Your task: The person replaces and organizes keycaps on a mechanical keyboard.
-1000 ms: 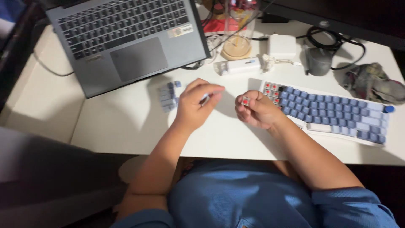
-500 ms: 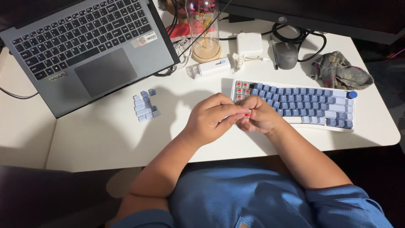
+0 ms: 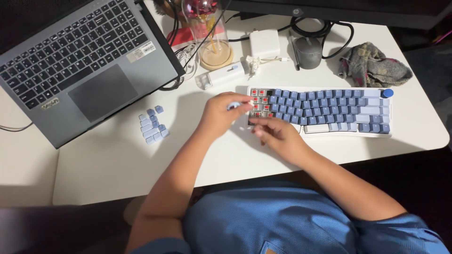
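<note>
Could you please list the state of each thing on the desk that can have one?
Keyboard: left-end keycaps off, red switches exposed.
Loose keycaps: piled beside the laptop.
Laptop: lid open.
Left hand: pinching a small blue tool over the bare switches.
Right hand: fingertips on the keyboard's front left corner.
Cloth: crumpled.

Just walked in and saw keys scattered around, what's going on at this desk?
A person works at the left end of a blue keyboard, where caps are off and red switches show. The left hand pinches a small pale piece there; the right hand rests on the keyboard's front edge. Loose keycaps lie beside the laptop.
</note>
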